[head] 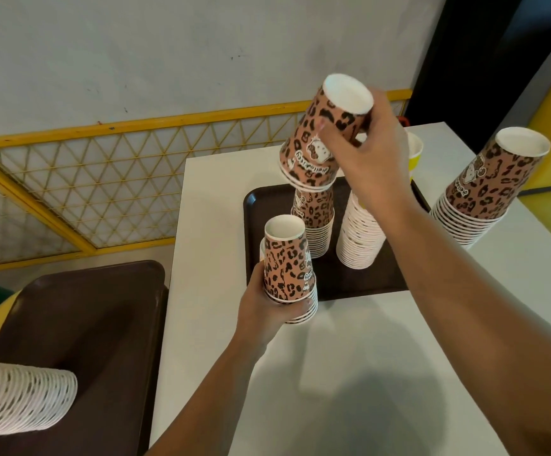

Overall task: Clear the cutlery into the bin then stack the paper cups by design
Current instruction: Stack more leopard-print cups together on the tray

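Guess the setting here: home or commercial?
Probably commercial, a café or food-court counter. Clues: tall bulk stacks of printed paper cups on the white counter, brown serving trays, and a yellow mesh partition behind.

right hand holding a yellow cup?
No, the right hand grips leopard-print cups, lifted and tilted above the tray.

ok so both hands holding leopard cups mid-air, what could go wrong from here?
1. The right hand grips a tilted short leopard stack above the leopard stack on the tray; a misaligned drop could topple it.
2. The right forearm passes close by the tall white stack and may knock it.
3. The left hand holds its stack low near the rims; upper cups could slide off.
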The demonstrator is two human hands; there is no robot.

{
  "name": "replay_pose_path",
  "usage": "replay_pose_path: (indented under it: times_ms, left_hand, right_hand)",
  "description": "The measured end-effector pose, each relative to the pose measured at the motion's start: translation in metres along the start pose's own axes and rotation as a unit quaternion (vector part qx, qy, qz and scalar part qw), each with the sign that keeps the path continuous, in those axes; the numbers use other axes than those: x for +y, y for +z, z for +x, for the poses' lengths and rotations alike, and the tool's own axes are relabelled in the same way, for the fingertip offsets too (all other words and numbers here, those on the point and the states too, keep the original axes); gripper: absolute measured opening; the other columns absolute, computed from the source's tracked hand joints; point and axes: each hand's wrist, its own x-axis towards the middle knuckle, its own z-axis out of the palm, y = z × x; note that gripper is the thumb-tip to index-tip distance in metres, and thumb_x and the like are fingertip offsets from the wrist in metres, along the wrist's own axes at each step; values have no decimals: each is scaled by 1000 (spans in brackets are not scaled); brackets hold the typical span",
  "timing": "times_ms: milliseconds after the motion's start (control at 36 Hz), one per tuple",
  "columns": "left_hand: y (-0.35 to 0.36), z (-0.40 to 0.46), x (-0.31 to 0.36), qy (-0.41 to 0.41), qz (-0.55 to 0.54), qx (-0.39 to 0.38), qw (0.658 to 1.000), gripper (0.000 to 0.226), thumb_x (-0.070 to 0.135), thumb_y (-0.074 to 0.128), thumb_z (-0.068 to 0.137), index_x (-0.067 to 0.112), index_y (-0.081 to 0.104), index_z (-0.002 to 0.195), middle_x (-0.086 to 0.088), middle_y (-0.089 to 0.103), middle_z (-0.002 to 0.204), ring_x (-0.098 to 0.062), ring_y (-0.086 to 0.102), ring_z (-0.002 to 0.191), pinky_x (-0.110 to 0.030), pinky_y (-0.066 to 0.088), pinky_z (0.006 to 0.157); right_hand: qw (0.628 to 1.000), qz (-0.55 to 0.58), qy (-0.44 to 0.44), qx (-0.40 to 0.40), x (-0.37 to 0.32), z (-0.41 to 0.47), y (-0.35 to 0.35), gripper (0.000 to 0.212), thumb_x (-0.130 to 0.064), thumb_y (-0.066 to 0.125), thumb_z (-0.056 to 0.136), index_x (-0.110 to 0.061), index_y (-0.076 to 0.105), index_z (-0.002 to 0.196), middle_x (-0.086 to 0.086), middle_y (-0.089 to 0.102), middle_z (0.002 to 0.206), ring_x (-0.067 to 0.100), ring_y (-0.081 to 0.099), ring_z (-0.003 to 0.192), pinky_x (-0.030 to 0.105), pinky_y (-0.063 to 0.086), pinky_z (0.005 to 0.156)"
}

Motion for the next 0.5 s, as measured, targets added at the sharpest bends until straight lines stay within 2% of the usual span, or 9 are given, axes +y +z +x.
replay_pose_path:
  times_ms: [56, 139, 222, 361, 444, 500]
  left_hand:
    - [0, 0, 0, -2, 2, 0, 1000, 96, 40, 86, 37, 30, 51, 126, 12, 67, 113, -8, 63, 107, -40, 53, 94]
    - [0, 0, 2, -6, -2, -2, 1000, 95, 40, 86, 35, 33, 51, 124, 14, 67, 112, -7, 63, 105, -38, 53, 94]
    - [1, 1, 5, -9, -4, -4, 1000, 90, 41, 85, 35, 38, 52, 119, 17, 67, 109, -3, 63, 102, -33, 54, 92]
    - [1, 3, 6, -6, -7, -9, 1000, 93, 38, 86, 36, 34, 52, 122, 13, 67, 113, -6, 63, 106, -39, 53, 94]
    - [1, 3, 6, -5, -9, -12, 1000, 93, 37, 86, 37, 33, 51, 123, 12, 67, 113, -8, 62, 107, -41, 52, 95]
    - [1, 2, 8, -5, -9, -11, 1000, 88, 38, 85, 36, 37, 52, 118, 14, 67, 111, -5, 63, 105, -36, 53, 93]
  right_hand:
    - [999, -34, -18, 14, 4, 8, 3, 56, -30, 67, 82, -12, 43, 128, -1, 57, 121, 6, 54, 108, 10, 46, 84]
    - [996, -88, -21, 3, 16, 11, 12, 58, -28, 65, 84, -9, 36, 131, 4, 52, 127, 15, 52, 115, 15, 44, 84]
    - [989, -137, -14, -45, 27, 5, 22, 60, -19, 60, 87, -6, 28, 136, 11, 45, 133, 20, 46, 121, 10, 33, 84]
    - [969, -212, 18, -123, 45, -5, 31, 69, -16, 54, 91, -9, 12, 146, 17, 35, 140, 28, 43, 126, 32, 39, 97]
    - [949, -251, 45, -185, 54, -11, 30, 79, -20, 55, 91, -9, 1, 148, 15, 24, 148, 28, 38, 131, 36, 33, 105]
    - [954, -228, 47, -188, 54, -17, 27, 81, -25, 57, 91, -10, 2, 148, 11, 18, 153, 25, 31, 137, 36, 27, 109]
